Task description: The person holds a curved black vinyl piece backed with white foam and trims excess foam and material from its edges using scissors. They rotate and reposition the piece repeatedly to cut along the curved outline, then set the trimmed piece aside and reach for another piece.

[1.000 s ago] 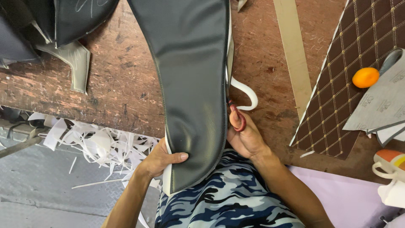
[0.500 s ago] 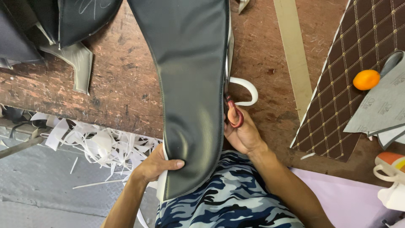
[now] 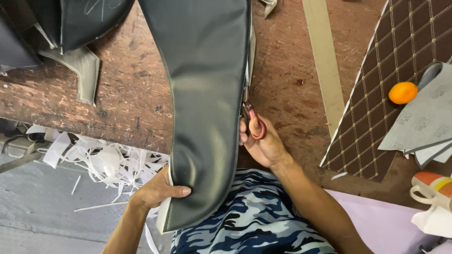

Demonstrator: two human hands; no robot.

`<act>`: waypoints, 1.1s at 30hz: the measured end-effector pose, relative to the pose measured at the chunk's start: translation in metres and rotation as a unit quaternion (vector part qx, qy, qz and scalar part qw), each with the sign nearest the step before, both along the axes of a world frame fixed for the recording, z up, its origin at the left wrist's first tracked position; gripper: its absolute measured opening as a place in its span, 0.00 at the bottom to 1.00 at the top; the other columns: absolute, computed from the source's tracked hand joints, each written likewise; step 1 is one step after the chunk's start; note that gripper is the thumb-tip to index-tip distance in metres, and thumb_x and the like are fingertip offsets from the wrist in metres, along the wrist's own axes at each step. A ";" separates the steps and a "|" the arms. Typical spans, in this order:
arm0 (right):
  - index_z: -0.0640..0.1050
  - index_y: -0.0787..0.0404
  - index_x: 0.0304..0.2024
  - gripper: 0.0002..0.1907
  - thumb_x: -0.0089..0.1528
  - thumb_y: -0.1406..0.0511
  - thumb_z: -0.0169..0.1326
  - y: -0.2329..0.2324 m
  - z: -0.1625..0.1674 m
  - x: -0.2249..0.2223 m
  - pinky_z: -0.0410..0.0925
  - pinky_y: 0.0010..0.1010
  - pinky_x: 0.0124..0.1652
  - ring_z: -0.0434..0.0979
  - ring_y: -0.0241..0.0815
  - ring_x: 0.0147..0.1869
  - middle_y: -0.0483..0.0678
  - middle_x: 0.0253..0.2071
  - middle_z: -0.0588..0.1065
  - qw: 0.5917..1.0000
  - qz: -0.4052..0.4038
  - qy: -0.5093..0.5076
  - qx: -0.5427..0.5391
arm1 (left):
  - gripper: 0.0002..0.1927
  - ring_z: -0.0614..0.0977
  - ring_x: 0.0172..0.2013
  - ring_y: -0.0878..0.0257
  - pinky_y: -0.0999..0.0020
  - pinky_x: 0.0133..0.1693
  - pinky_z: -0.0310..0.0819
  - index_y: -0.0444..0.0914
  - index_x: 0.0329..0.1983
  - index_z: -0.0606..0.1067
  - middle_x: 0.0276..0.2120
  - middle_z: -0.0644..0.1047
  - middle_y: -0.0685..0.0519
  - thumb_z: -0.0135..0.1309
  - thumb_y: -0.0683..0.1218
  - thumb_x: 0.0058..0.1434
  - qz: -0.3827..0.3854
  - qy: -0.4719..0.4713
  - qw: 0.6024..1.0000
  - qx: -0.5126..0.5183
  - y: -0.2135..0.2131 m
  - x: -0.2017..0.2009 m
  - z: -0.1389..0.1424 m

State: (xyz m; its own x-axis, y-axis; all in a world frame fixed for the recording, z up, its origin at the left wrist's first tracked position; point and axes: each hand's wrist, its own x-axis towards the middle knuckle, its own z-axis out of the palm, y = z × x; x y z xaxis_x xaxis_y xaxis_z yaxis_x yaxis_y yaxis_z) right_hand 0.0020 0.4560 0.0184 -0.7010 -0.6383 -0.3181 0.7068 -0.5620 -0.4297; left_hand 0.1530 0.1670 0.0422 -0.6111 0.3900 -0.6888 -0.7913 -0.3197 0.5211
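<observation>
Scissors [image 3: 253,123] have advanced farther along the black leatherette panel [image 3: 207,103]; right hand [image 3: 263,143] grips them, left hand [image 3: 157,190] pinches the panel's near end above the bench [image 3: 117,103]. Step: edge trimming; next cut likely needs steady tension.

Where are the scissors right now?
In the head view, the red-handled scissors sit in the right hand, at the right edge of the black leather panel.

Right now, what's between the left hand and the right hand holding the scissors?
In the head view, the dark leather panel spans that stretch: the left hand grips its lower left edge, and the right hand works the red-handled scissors along its right edge.
</observation>
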 end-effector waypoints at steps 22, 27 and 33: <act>0.68 0.56 0.53 0.21 0.67 0.52 0.57 -0.011 0.003 -0.012 0.64 0.25 0.39 0.70 0.33 0.37 0.41 0.39 0.71 1.000 0.003 -0.004 -0.011 | 0.50 0.77 0.56 0.60 0.63 0.59 0.69 0.35 0.69 0.64 0.55 0.77 0.49 0.73 0.41 0.40 0.001 -0.070 0.997 -0.035 -0.025 0.023 -0.001; 0.68 0.57 0.51 0.21 0.68 0.50 0.53 -0.016 0.003 -0.016 0.64 0.27 0.40 0.70 0.34 0.36 0.42 0.36 0.70 0.999 -0.003 -0.041 -0.034 | 0.51 0.77 0.55 0.61 0.62 0.59 0.68 0.37 0.69 0.64 0.55 0.77 0.50 0.72 0.40 0.40 -0.016 -0.077 0.996 -0.051 -0.034 0.028 -0.003; 0.67 0.58 0.49 0.20 0.69 0.50 0.52 -0.019 0.002 -0.024 0.64 0.27 0.40 0.70 0.34 0.36 0.43 0.38 0.70 0.999 0.000 -0.028 -0.015 | 0.45 0.79 0.53 0.60 0.61 0.58 0.71 0.33 0.66 0.67 0.53 0.80 0.49 0.72 0.39 0.42 -0.032 -0.087 0.995 -0.029 -0.042 0.034 -0.004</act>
